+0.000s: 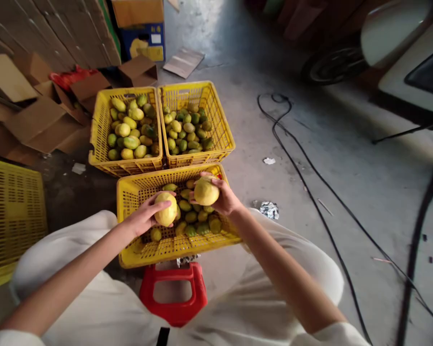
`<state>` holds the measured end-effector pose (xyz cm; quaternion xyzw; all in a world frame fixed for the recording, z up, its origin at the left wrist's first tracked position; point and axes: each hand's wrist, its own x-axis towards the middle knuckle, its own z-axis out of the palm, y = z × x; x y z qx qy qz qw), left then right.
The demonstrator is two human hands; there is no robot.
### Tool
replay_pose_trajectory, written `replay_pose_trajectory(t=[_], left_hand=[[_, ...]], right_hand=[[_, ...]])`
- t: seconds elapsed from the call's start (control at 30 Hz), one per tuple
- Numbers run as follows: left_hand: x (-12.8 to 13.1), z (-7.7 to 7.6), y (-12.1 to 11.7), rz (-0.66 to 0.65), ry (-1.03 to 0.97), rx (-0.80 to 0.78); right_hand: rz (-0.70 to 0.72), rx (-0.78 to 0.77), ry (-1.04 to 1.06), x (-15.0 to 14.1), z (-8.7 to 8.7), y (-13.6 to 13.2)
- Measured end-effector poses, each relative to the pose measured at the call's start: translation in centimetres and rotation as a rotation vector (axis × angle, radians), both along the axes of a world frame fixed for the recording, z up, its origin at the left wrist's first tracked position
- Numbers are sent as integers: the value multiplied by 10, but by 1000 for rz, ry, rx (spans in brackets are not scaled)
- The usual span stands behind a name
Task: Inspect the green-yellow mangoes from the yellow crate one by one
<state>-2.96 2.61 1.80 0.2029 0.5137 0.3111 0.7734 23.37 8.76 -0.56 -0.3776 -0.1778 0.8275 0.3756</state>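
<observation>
My left hand (146, 214) is closed around a yellow lemon (165, 209), with the thumb across its side. In my right hand (225, 198) is another yellow lemon (206, 191), larger-looking and gripped from the right and behind. Both are held above the near yellow plastic crate (137, 259), roughly level with each other and apart. Inside that crate lie several green and yellow lemons (191, 217), mostly toward its right side. My hands and the held fruit hide some of them.
Beyond stand two more yellow crates, a left one (126, 168) and a right one (220, 129), both holding greenish-yellow lemons. A red plastic stool (173, 307) is between my legs. Opened cardboard boxes (39, 120) lie left; black cables (299, 178) and a parked scooter (404, 62) are right.
</observation>
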Motion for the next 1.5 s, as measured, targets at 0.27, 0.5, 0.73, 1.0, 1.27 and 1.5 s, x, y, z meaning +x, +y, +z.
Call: replay_pose_trajectory(t=[0.27, 0.5, 0.73, 1.0, 1.27, 1.5], left_hand=[[25, 18, 6, 193, -95, 1], [41, 24, 10, 277, -165, -92], [50, 32, 26, 481, -150, -246], [55, 31, 27, 567, -186, -271], [61, 31, 30, 652, -201, -318], [67, 34, 29, 601, -116, -296]], right_hand=[[-54, -124, 55, -19, 21, -37], [-108, -366, 77, -35, 20, -33], [-224, -338, 41, -36, 32, -22], [-153, -314, 43, -38, 30, -22], [-219, -300, 49, -36, 27, -20], [-176, -281, 87, -37, 27, -21]])
